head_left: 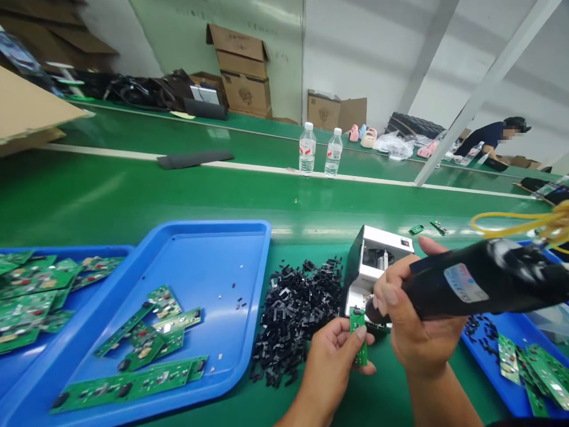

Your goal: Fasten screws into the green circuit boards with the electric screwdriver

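My left hand [326, 363] pinches a small green circuit board [358, 320] between thumb and fingers, above the green tabletop. My right hand [422, 338] is wrapped round a black electric screwdriver [471, 281] with a pale label, its yellow cord [511, 224] trailing at the right. The screwdriver's nose points left and lies close to the board's upper end; whether it touches is hidden by my fingers. Directly behind both hands stands a white and black screw feeder [377, 243]. A heap of small black plastic parts [297, 314] lies left of it.
A blue tray [213, 243] with several circuit boards [133, 379] stands left; more boards fill another tray [102, 252] beyond. At right is a third blue tray [484, 367]. Two water bottles [307, 151] stand behind, and a person [484, 139] leans over the far bench.
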`<state>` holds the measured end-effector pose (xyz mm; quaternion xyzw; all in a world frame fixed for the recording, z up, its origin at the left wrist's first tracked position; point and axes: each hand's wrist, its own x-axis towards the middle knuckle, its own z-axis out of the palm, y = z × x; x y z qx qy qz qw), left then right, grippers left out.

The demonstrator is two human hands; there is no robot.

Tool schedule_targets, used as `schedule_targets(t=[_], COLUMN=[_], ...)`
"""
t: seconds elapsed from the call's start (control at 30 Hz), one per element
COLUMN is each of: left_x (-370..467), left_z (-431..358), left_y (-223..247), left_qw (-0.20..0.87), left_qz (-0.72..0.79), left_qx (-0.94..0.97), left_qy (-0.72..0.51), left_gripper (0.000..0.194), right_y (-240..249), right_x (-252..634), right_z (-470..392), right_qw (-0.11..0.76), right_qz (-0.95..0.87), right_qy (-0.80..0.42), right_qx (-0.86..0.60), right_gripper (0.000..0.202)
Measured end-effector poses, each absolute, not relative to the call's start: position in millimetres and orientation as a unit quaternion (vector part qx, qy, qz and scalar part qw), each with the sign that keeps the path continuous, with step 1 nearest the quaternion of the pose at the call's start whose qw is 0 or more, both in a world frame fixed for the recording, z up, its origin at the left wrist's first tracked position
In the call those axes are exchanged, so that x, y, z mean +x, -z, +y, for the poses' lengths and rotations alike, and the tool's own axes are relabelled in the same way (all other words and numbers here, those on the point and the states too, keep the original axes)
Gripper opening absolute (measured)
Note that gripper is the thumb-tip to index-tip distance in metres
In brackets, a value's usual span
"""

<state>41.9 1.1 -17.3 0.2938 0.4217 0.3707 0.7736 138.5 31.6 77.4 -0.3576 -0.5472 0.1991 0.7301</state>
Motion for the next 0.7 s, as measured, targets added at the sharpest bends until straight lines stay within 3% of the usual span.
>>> schedule_targets(t=[0.5, 0.7], left_x=[44.5, 40.2], left_z=[6.5, 7.4], left_y=[8.9, 7.3], left_qw=[0.727, 0.759], left_qz=[0.483, 0.445], left_qx=[0.332, 0.311], left_qy=[-0.358, -0.358], left_gripper=[0.034, 0.034], right_y=[-77.8, -74.4], right_x=[137.4, 137.6], right_z=[33.4, 30.9], right_qw=[0.693, 0.659], right_qz=[-0.563, -0.582], right_qy=[-0.175, -0.171], right_qx=[-0.415, -0.443], right_gripper=[0.065, 0.040])
